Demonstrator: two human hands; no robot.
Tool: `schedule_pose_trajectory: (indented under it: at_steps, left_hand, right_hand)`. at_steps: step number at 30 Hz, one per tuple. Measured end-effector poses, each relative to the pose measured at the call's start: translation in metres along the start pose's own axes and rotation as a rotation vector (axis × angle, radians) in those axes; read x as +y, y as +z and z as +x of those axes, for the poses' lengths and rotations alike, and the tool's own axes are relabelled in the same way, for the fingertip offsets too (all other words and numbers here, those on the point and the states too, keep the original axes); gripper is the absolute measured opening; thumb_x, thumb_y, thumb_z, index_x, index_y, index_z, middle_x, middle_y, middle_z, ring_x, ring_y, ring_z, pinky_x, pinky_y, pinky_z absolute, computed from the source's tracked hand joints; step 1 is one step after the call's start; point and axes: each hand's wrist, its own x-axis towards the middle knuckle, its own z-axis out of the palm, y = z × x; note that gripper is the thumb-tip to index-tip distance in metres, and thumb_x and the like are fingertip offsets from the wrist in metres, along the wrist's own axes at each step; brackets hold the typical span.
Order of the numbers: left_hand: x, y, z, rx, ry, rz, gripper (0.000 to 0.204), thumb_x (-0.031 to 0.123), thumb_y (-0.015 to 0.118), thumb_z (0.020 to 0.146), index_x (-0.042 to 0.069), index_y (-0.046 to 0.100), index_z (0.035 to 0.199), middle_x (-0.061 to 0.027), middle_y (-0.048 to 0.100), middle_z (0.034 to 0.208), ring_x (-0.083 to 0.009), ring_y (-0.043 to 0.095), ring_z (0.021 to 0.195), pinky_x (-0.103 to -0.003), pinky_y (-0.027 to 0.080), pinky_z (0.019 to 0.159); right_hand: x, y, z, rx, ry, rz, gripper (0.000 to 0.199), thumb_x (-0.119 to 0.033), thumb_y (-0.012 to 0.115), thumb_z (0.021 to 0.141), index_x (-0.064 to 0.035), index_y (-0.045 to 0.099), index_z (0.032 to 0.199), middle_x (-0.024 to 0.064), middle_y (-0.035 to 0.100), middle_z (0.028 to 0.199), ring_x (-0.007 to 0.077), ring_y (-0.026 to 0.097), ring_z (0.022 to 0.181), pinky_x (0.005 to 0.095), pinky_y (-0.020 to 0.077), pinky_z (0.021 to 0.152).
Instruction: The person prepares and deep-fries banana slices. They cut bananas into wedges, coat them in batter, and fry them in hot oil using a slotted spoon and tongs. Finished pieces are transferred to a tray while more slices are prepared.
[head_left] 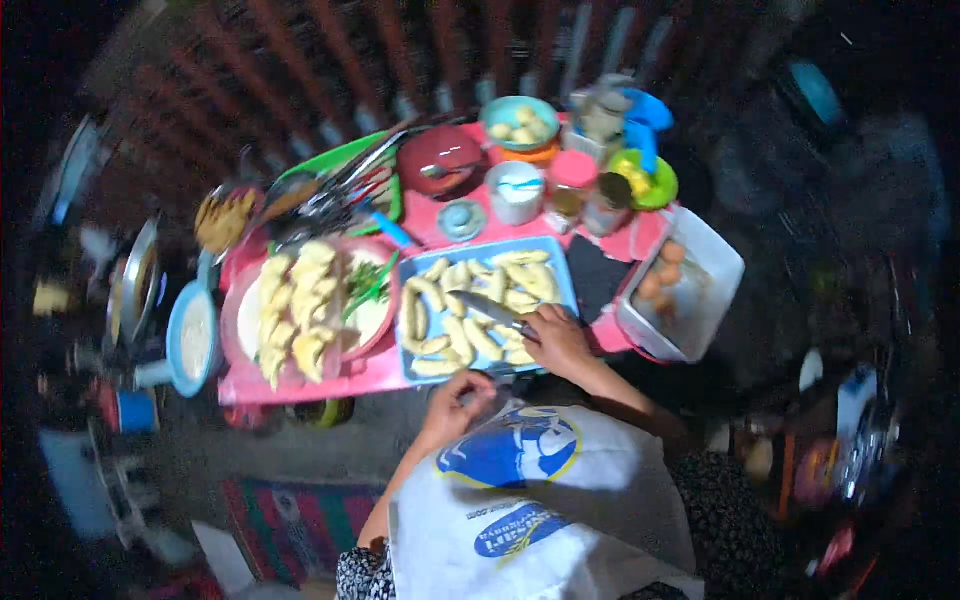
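My right hand is closed round the handle of a knife. Its blade points left over a light blue tray of pale, peeled bananas. Whether the blade touches any banana I cannot tell. By the tray's front edge is my left hand, its fingers loosely curled with a gap at the thumb and nothing visible in them. Left of the tray, more pale yellow pieces, apparently cut bananas, lie in two rows above a pink basin holding a white mixture and green leaves.
A pink table carries everything. Behind the tray stand a dark red lidded bowl, a white cup, jars and a teal bowl. A white container with brown eggs is at right, a blue pan at left.
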Motion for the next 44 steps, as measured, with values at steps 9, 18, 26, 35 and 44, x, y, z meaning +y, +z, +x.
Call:
schedule_pose_trajectory:
  at_steps: [9,18,26,35,44]
  left_hand:
    - [-0.004,-0.033,-0.085,-0.348,-0.276,-0.639,0.025,0.016,0.061,0.080,0.001,0.057,0.099,-0.0032,0.060,0.094,-0.0119,0.054,0.082,-0.025,0.043,0.074]
    - [-0.050,-0.130,-0.193,-0.189,-0.241,-0.692,0.028,0.017,0.061,0.081,0.001,0.056,0.102,-0.0036,0.060,0.096,-0.0118,0.054,0.083,-0.026,0.043,0.075]
    - [-0.089,-0.203,-0.306,-0.035,-0.262,-0.769,0.031,0.018,0.061,0.081,0.001,0.055,0.105,-0.0040,0.060,0.097,-0.0117,0.054,0.084,-0.026,0.043,0.075]
    - [-0.124,-0.257,-0.357,0.152,-0.263,-0.880,0.034,0.019,0.061,0.081,0.001,0.053,0.109,-0.0043,0.059,0.099,-0.0116,0.054,0.085,-0.027,0.043,0.076]
    - [-0.233,-0.374,-0.379,0.990,-0.468,-0.729,0.052,0.026,0.064,0.078,0.004,0.046,0.122,-0.0084,0.051,0.116,-0.0139,0.046,0.107,-0.025,0.033,0.092]
  right_hand:
    - [-0.020,0.014,0.014,0.024,-0.106,-0.183,0.041,-0.018,0.065,0.066,-0.0037,0.054,0.102,0.0139,0.049,0.095,0.0314,0.046,0.093,0.0405,0.0381,0.081]
    - [-0.192,0.051,0.050,-0.343,-0.270,0.362,0.031,-0.012,0.060,0.076,-0.0025,0.055,0.104,0.0126,0.057,0.088,0.0191,0.058,0.070,0.0298,0.0474,0.064]
    - [-0.352,0.183,0.031,-1.038,-0.718,0.374,0.036,-0.023,0.062,0.075,-0.0094,0.055,0.107,0.0075,0.058,0.090,0.0185,0.059,0.075,0.0306,0.0479,0.066]
    - [-0.420,0.276,0.041,-1.398,-0.748,0.032,0.039,-0.024,0.061,0.078,-0.0139,0.052,0.114,0.0088,0.058,0.094,0.0223,0.058,0.081,0.0314,0.0468,0.072]
    - [-0.496,0.320,0.109,-1.415,-0.572,0.729,0.035,-0.025,0.062,0.079,-0.0097,0.057,0.109,0.0107,0.060,0.096,0.0141,0.055,0.090,0.0271,0.0438,0.078]
